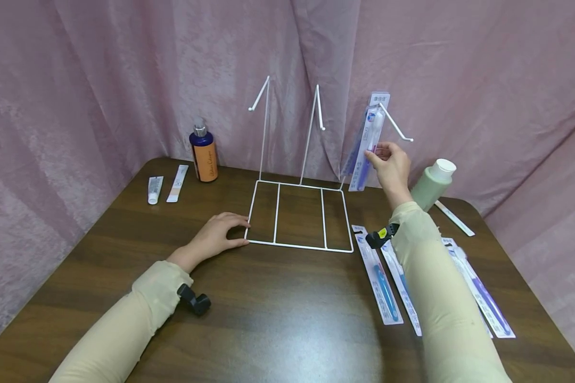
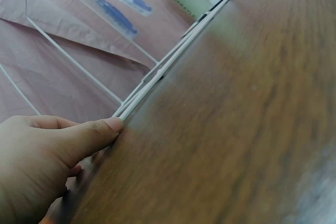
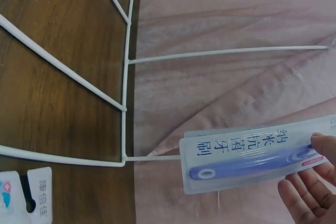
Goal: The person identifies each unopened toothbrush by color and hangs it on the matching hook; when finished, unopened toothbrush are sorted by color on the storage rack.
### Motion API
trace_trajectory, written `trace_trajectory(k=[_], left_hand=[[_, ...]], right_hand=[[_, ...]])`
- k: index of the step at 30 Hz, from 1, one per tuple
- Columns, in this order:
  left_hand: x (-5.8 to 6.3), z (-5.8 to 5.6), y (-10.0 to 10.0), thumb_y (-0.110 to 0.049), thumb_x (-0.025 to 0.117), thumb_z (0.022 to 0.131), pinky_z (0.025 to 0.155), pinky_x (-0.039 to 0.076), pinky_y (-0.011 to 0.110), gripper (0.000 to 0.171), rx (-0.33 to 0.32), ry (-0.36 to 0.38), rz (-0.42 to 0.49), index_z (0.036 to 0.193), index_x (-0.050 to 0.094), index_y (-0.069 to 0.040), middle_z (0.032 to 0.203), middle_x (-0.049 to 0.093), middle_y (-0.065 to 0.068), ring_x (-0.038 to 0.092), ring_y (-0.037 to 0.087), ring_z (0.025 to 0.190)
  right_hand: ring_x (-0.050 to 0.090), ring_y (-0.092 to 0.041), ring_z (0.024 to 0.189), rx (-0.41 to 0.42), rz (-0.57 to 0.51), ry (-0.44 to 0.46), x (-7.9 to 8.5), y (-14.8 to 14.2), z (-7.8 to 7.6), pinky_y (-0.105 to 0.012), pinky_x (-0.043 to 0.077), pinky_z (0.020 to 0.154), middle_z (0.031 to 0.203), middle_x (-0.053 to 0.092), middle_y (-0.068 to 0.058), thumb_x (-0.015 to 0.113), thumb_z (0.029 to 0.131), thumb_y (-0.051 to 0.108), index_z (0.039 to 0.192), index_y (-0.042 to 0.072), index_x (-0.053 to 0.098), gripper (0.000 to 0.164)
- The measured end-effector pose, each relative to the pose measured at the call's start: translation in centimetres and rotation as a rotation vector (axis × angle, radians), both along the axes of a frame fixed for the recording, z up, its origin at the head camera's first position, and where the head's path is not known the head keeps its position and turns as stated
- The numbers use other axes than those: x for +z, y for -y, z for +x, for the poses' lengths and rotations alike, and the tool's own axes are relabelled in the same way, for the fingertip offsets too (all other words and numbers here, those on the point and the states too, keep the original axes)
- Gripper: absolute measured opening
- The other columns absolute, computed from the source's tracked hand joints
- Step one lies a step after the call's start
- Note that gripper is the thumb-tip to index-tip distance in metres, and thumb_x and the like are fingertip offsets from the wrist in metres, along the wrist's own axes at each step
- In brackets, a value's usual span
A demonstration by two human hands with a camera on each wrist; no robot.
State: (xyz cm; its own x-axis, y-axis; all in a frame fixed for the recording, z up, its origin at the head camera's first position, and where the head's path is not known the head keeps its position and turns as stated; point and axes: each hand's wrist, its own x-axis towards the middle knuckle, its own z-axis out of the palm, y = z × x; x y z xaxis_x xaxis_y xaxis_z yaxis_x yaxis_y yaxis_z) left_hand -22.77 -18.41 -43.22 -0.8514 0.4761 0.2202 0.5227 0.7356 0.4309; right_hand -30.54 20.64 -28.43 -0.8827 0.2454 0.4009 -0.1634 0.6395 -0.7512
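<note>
A white wire display rack (image 1: 299, 248) with three upright hooks stands on the table. My left hand (image 1: 217, 235) holds its front left corner, thumb and index finger against the wire. My right hand (image 1: 391, 166) pinches a packaged toothbrush (image 1: 368, 139) by its edge at the rack's right hook (image 1: 395, 122). In the right wrist view, the pack (image 3: 247, 156) shows a purple handle, with the thumb on its face and the fingers underneath. Another toothbrush pack (image 2: 108, 11) hangs behind it in the left wrist view. The middle and left hooks carry nothing.
Several packaged toothbrushes (image 1: 377, 276) lie at the right, partly under my right forearm. A green bottle (image 1: 431, 185) with a white cap stands beyond it, near a thin white packet (image 1: 454, 218). Back left are an orange-labelled pump bottle (image 1: 205, 158), a small tube (image 1: 155, 190) and a slim packet (image 1: 177, 184).
</note>
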Motion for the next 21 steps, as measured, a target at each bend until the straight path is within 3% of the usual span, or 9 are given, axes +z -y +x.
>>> trace_trajectory(k=[10,21], left_hand=[[-0.1,-0.2,0.0,-0.039,0.074,0.083,0.108,0.034,0.056,0.044,-0.005,-0.009,0.0,0.118,0.066,-0.014,0.135,0.06,0.007,0.05,0.03,0.127],[-0.2,-0.1,0.0,-0.038,0.075,0.082,0.108,0.034,0.055,0.044,-0.005,-0.021,0.01,0.118,0.067,-0.014,0.135,0.06,0.006,0.05,0.03,0.127]], right_hand=[[0.051,0.016,0.06,0.036,0.02,0.01,1.2,-1.1,0.6,-0.005,0.046,0.056,0.109,0.068,-0.022,0.069,0.088,0.02,0.12,-0.001,0.062,0.039],[0.048,0.021,0.059,0.028,0.137,0.015,3.8,-3.5,2.5,-0.003,0.044,0.055,0.102,0.07,-0.017,0.07,0.088,0.02,0.119,-0.002,0.062,0.038]])
